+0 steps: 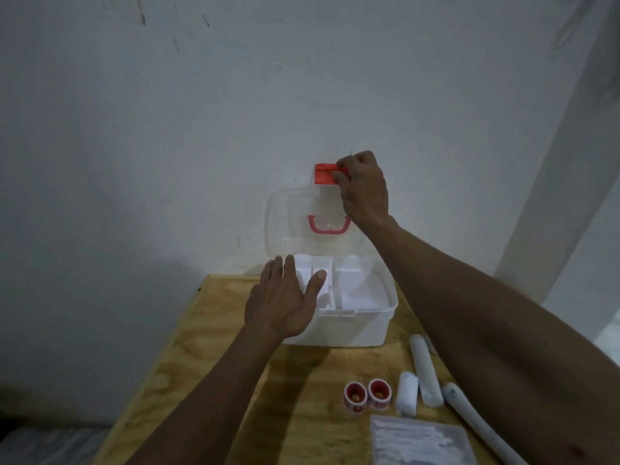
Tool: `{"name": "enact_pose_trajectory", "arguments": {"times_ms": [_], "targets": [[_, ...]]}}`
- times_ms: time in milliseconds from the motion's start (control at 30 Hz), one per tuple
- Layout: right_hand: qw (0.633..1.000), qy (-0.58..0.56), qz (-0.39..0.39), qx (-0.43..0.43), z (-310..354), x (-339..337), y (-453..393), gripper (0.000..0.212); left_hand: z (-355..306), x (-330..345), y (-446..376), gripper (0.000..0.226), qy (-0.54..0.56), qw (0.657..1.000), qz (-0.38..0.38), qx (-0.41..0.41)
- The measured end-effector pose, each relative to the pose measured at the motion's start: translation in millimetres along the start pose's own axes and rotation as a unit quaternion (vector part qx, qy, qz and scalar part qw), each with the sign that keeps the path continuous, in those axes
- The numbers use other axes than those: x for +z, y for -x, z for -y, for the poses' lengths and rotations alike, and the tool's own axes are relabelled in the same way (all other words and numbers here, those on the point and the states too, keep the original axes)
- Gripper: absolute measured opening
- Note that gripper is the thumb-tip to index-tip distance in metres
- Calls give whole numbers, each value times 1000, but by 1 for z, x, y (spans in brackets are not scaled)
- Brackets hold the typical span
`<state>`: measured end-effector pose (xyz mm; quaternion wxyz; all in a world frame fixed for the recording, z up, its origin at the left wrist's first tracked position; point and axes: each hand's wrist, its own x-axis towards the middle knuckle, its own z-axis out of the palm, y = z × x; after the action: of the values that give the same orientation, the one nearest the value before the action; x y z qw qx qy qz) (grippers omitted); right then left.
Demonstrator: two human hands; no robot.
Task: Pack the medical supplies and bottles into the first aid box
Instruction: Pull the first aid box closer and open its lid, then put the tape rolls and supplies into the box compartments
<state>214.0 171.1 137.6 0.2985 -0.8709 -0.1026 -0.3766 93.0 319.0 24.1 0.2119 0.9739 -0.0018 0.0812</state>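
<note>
Lying at the bottom right of the frame, nearest the camera, a flat clear packet of white gauze (421,443) rests on the plywood table (208,347). Just above it in the picture stand two small tape rolls (367,395) with red rims, side by side, and to their right a short white bandage roll (407,394), then a longer white roll (425,370) angled up toward the box. A third long white roll (476,424) runs along the lower right, partly hidden under the right forearm. Farther up, in the middle of the frame, the white first aid box (352,330) sits on the far part of the table, open, with a white divided tray (339,290) showing inside; its compartments look bare, though the left part is covered. The left hand (285,303) hovers over the box's left side, palm down, fingers spread apart and thumb out, gripping nothing; whether it touches the rim cannot be told. Behind, the clear lid (288,223) stands upright against the pale wall (167,129), its pink-red handle (329,226) seen through the plastic. At the lid's upper edge, the right hand (364,189) has its fingers pinched together on the red latch (324,174), the thumb hidden behind it.
</note>
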Motion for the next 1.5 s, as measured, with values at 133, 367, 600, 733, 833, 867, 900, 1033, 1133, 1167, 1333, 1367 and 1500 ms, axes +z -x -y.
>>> {"name": "enact_pose_trajectory", "arguments": {"times_ms": [133, 367, 600, 733, 833, 867, 900, 1033, 1133, 1167, 1333, 1367, 1500], "targets": [[999, 42, -4, -21, -5, 3, 5, 31, 0, 0, 0, 87, -6, 1000, 6, -1], [991, 119, 0, -56, -9, 3, 12, 31, 1, 1, -1, 87, -16, 1000, 13, -1], [992, 112, 25, -46, -7, -3, 10, 35, 3, 3, -4, 87, -16, 1000, 7, 9], [992, 110, 40, -39, -9, -9, 12, 39, 6, 4, -5, 88, -12, 1000, 0, 16], [994, 97, 46, -29, -10, -19, 18, 42, 6, 4, -4, 88, -8, 1000, -3, 18], [995, 84, 46, -24, -9, -23, 22, 42, 5, 4, -4, 87, -5, 1000, -5, 19], [996, 71, 47, -17, -7, -27, 25, 43, 5, 3, -4, 87, -3, 1000, -7, 20], [998, 16, 52, 11, -2, -51, 46, 42, 6, 4, -4, 87, -1, 1000, -13, 20], [998, -7, 61, 28, 0, -72, 66, 42, 10, 5, -8, 90, 0, 1000, -22, 20], [997, -10, 64, 30, 0, -78, 74, 41, 11, 5, -9, 93, 0, 999, -25, 20], [993, -39, 109, 28, 1, -115, 124, 35, 10, 3, -10, 94, -4, 999, -23, 25], [989, -39, 140, 18, 3, -125, 138, 32, 9, 2, -9, 94, -6, 999, -22, 27], [919, -24, 393, -10, 5, -157, 194, 34, 8, 1, -9, 90, -4, 999, -22, 30]]}}
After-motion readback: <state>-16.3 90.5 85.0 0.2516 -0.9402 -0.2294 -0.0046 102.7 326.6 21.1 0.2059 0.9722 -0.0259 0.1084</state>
